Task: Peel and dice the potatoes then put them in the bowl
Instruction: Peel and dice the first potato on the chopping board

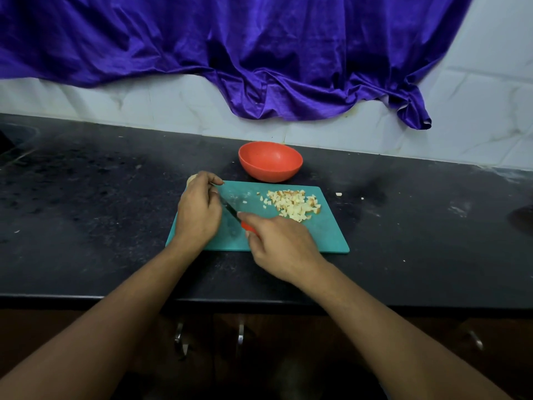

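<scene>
Both over board (pixel 323 241); right hand (pixel 281 245) round knife (pixel 230 210).

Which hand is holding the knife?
The right hand grips the red-handled knife; the left hand lies beside its blade on the teal cutting board.

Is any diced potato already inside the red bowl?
No, the inside of the red bowl shows only bare red, and the diced potato lies in a pile on the teal cutting board.
</scene>
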Action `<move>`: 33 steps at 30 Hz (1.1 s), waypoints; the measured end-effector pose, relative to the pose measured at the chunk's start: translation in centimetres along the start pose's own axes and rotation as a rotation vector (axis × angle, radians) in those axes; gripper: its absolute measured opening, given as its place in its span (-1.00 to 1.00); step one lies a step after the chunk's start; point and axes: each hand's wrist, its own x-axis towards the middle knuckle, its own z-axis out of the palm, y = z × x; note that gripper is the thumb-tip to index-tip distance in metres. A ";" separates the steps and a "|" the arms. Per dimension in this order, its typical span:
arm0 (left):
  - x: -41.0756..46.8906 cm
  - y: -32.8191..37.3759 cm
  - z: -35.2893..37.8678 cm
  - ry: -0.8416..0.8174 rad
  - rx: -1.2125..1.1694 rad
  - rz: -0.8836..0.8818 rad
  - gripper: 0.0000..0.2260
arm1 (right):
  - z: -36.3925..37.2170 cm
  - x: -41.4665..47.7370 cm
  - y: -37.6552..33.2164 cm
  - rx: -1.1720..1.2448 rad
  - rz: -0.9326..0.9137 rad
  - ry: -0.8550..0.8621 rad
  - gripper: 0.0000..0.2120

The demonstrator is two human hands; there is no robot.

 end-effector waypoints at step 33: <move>0.3 3.1 2.2 -0.335 0.262 0.206 -0.94 | 1.4 -2.8 12.0 0.567 0.431 0.447 -0.69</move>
